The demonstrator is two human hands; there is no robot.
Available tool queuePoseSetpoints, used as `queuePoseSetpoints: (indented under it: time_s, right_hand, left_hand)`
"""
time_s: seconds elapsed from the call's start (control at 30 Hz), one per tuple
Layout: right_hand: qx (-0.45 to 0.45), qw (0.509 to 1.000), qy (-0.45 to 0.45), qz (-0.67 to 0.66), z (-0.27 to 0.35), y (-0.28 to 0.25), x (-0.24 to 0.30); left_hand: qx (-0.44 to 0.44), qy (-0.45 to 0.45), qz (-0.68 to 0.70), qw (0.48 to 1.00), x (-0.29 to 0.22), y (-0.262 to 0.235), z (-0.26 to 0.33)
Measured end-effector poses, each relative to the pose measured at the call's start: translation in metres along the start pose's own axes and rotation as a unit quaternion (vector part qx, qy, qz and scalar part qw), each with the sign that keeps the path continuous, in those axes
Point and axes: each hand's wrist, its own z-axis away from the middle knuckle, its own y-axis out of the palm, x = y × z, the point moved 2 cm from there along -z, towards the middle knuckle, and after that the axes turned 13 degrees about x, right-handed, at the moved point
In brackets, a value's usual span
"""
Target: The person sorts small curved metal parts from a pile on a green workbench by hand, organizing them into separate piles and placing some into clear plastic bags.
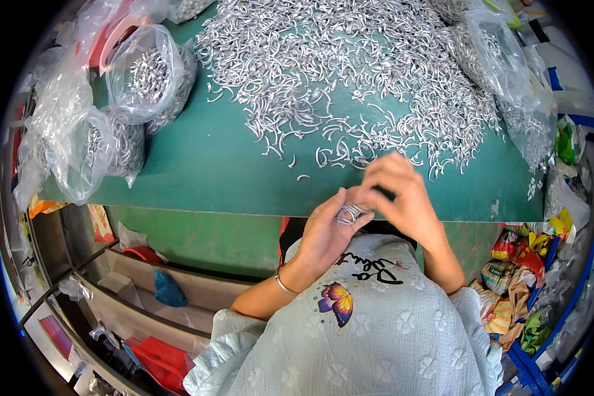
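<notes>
In front of my body, just past the table's near edge, my left hand [325, 232] is cupped with the palm up. A small bunch of curved silver metal pieces [350, 213] lies in it, with the thumb and fingers curled round them. My right hand [402, 197] is beside it at the right, its fingers bent toward the thumb near the left fingertips. Motion blurs those fingers, and what they pinch, if anything, is too small to make out. Beyond both hands, a wide heap of the same curved pieces [356, 59] spreads over the green table [211, 171].
Clear plastic bags of metal pieces [148, 72] stand at the table's left, beside a pink plastic object [119, 36]. More filled bags [508, 72] line the right edge. A shelf [178, 290] with a red bin [162, 360] is lower left; colourful packets [515, 261] sit lower right.
</notes>
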Motion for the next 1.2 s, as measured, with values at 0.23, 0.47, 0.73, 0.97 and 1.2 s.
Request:
queuePoseSetpoints:
  time_s: [0.23,0.47,0.73,0.97,1.2]
  right_hand:
    - [-0.078,0.961,0.051,0.259,-0.016,0.014,-0.011]
    - [0.009,1.0,0.0,-0.01,0.002,-0.005,0.01]
    - [-0.142,0.984,0.035,0.103,-0.024,-0.01,-0.017]
    - [0.031,0.999,-0.008,0.036,0.003,-0.012,0.018]
    - [0.04,0.994,0.008,0.099,0.009,0.004,0.025]
  left_hand:
    - [0.279,-0.079,0.05,0.956,0.003,-0.036,0.001]
    - [0.099,0.0,-0.021,0.995,0.002,-0.016,0.0]
    - [0.264,-0.004,0.017,0.964,0.002,-0.029,-0.007]
    - [0.203,0.037,0.036,0.978,0.0,-0.023,-0.004]
    - [0.186,0.08,-0.01,0.979,0.001,-0.019,-0.001]
